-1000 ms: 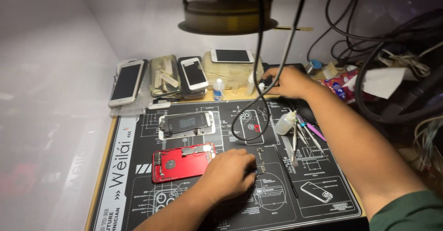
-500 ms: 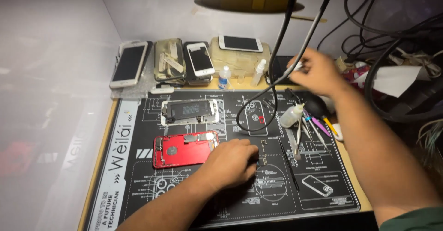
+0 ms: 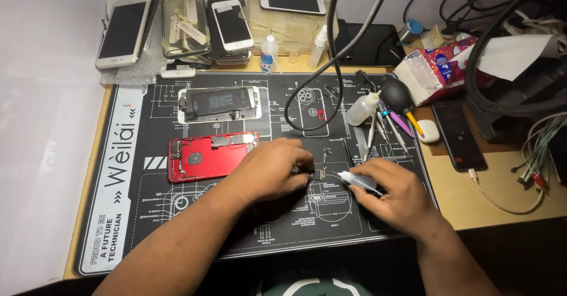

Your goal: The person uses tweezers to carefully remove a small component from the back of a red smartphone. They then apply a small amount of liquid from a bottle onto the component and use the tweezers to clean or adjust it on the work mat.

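**Hands meet over small parts on the mat**

Right hand (image 3: 394, 194) closed around a small white bottle (image 3: 360, 181), nozzle aimed left at a tiny metal part (image 3: 322, 173). Left hand (image 3: 274, 169) pinches down just beside that part, fingertips together. Red phone shell (image 3: 209, 156) lies left of the left hand, touching the wrist side, on the black work mat (image 3: 177, 225).

Right hand (image 3: 393, 192) holds a small squeeze bottle (image 3: 359, 181) beside left hand (image 3: 274, 169) on the mat (image 3: 177, 213).

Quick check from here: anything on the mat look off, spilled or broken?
No spill shows. The red phone shell and a white opened phone lie with insides exposed. A black cable loops over the mat above the hands.
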